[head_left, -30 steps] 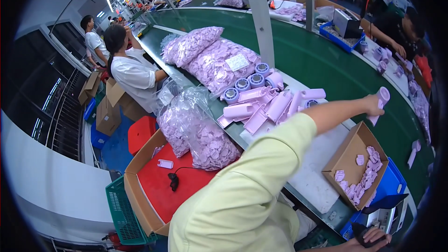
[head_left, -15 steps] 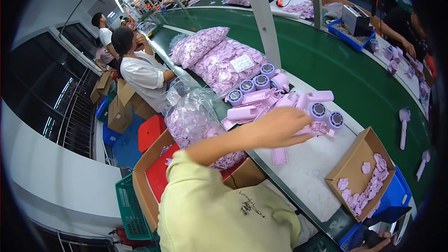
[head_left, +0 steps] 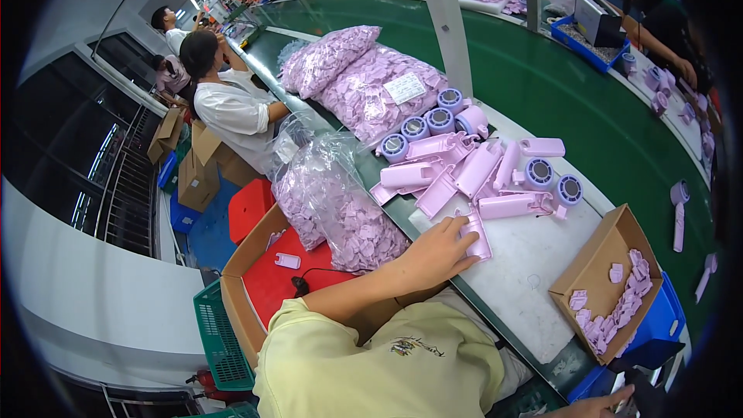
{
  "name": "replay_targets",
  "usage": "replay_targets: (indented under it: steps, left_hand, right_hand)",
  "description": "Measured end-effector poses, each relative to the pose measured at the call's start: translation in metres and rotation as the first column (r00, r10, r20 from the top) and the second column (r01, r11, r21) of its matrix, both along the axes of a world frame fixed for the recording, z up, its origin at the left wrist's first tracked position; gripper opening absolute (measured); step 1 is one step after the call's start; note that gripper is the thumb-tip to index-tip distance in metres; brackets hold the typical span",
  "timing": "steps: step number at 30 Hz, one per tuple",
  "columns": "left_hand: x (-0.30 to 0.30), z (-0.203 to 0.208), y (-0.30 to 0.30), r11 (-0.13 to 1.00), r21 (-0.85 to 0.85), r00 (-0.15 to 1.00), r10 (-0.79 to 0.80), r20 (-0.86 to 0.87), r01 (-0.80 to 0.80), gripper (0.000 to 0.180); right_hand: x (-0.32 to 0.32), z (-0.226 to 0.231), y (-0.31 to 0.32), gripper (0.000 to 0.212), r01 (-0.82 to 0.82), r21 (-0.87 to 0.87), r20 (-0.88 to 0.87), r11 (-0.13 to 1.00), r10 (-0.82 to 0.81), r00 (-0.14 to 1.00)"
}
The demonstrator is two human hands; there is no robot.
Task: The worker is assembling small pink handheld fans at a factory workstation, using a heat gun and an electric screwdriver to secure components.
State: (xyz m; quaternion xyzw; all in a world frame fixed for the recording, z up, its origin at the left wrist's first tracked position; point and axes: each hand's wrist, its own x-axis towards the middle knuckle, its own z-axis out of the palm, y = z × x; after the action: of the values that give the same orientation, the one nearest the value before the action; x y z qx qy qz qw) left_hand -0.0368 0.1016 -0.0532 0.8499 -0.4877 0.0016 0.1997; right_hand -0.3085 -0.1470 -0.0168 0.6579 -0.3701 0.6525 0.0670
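My left hand (head_left: pixel 439 254) is at the near edge of the bench, its fingers closed on a pink plastic handle shell (head_left: pixel 477 237). Beyond it lies a heap of similar handle shells (head_left: pixel 480 166), along with several fan-like pieces that have round purple-rimmed heads (head_left: pixel 539 174). At the lower right edge, my right hand (head_left: pixel 596 406) is only partly in view. Its fingers are bent against a dark object (head_left: pixel 644 393) whose kind I cannot make out.
A cardboard tray (head_left: pixel 569 288) of small pink parts sits right, over a blue bin (head_left: pixel 667 313). Clear bags (head_left: pixel 371 101) of pink pieces stand left. The green conveyor (head_left: pixel 534 81) carries fan pieces. A white-shirted person (head_left: pixel 232 112) works at left; another person's arm (head_left: pixel 658 46) shows far right.
My left hand has moved from above the heap back toward me, down onto a handle shell at the near edge. My right hand has shifted slightly left and down.
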Motion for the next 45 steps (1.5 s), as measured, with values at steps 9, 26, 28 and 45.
replay_targets:
  steps: [9, 26, 28, 45]
  left_hand:
    - [-0.022, -0.001, -0.016, 0.997, -0.042, 0.989, 0.057, -0.137, -0.063, 0.037]
    - [-0.029, -0.016, -0.014, 0.967, -0.203, 0.97, -0.187, -0.157, 0.153, 0.019]
    - [-0.028, -0.009, -0.015, 0.968, -0.199, 0.97, -0.188, -0.152, 0.156, 0.024]
    - [-0.014, -0.004, -0.054, 0.971, 0.046, 0.946, 0.24, -0.22, -0.236, 0.054]
  right_hand:
    - [-0.008, -0.039, 0.03, 0.102, -0.26, 0.081, -0.073, 0.962, 0.266, 0.961]
    - [0.102, 0.031, 0.028, 0.021, -0.502, 0.567, -0.325, 0.653, 0.738, 0.592]
    - [0.122, 0.038, 0.016, 0.02, -0.51, 0.579, -0.36, 0.637, 0.76, 0.541]
    - [0.211, 0.038, -0.03, 0.052, -0.083, 0.836, -0.548, 0.542, 0.832, -0.084]
